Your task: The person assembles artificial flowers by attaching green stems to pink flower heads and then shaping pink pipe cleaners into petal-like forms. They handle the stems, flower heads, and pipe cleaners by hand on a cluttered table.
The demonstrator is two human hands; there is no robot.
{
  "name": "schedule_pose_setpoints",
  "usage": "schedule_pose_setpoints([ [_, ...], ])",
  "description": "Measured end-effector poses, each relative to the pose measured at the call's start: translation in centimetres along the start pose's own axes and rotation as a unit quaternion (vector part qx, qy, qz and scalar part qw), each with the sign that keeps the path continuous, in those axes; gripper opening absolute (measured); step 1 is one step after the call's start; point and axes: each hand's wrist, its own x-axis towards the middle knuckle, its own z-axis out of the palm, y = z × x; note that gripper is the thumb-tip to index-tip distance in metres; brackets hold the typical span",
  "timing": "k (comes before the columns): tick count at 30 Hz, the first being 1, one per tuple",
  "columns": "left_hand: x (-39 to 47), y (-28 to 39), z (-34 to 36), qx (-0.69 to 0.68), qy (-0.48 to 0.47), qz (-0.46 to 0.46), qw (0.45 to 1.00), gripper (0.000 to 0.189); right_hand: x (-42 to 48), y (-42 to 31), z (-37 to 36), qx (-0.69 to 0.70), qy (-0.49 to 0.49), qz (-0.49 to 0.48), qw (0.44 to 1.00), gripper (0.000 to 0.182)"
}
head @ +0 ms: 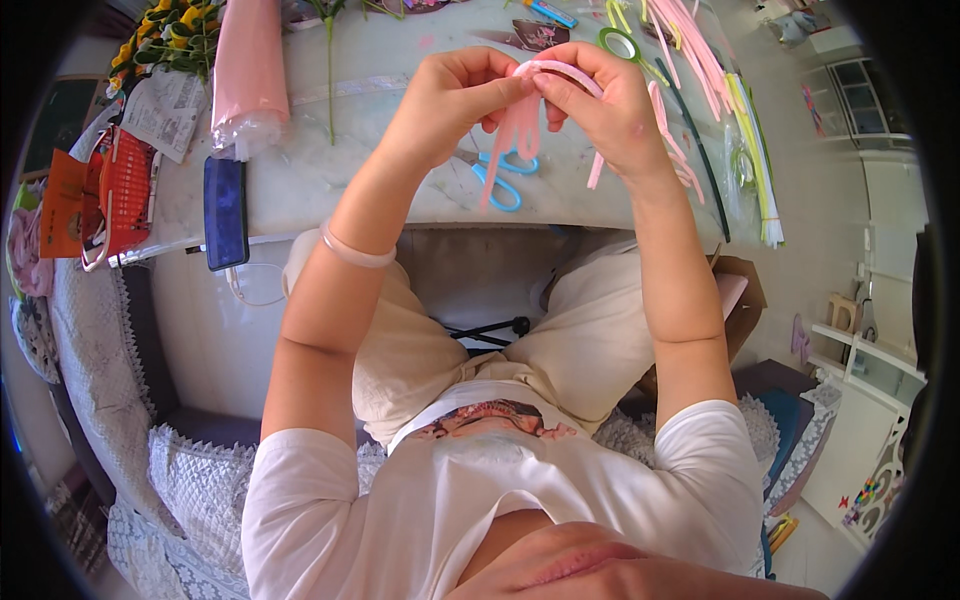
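Pink pipe cleaners (526, 127), bent into loops, hang between my two hands above the marble-look table. My left hand (469, 94) pinches them at the gathered top between thumb and fingers. With thumb and fingertips my right hand (600, 101) grips the same bundle, and one pink strand arches across its palm side. Below the hands, blue-handled scissors (504, 196) lie on the table, their blades partly hidden. A roll of green tape (619, 45) is just behind my right hand.
Pink pipe cleaners (694, 56) and yellow-green ones (754, 157) lie at the right. A phone (225, 214) rests at the left table edge, near a red basket (124, 195). Behind it are a rolled pink wrapped bundle (251, 71) and yellow craft flowers (176, 34).
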Motion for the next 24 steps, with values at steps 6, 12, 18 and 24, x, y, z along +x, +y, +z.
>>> schedule_pose_setpoints([
  [6, 0.3, -0.2, -0.1, -0.082, 0.030, 0.018, 0.996, 0.018, -0.1, 1.3, 0.8, -0.016, 0.051, -0.017, 0.998, 0.024],
  [12, 0.3, -0.6, 0.1, -0.109, 0.079, 0.059, 0.989, 0.014, -0.6, 1.1, 2.5, -0.078, 0.077, -0.057, 0.992, 0.024],
  [18, 0.2, -0.6, 1.1, -0.140, 0.119, 0.077, 0.980, 0.010, -0.7, 1.8, 3.2, -0.224, 0.105, -0.094, 0.964, 0.025],
  [24, 0.5, -0.2, 0.0, -0.181, 0.026, 0.081, 0.980, 0.024, -0.5, 0.8, 2.1, -0.106, 0.045, -0.031, 0.993, 0.034],
])
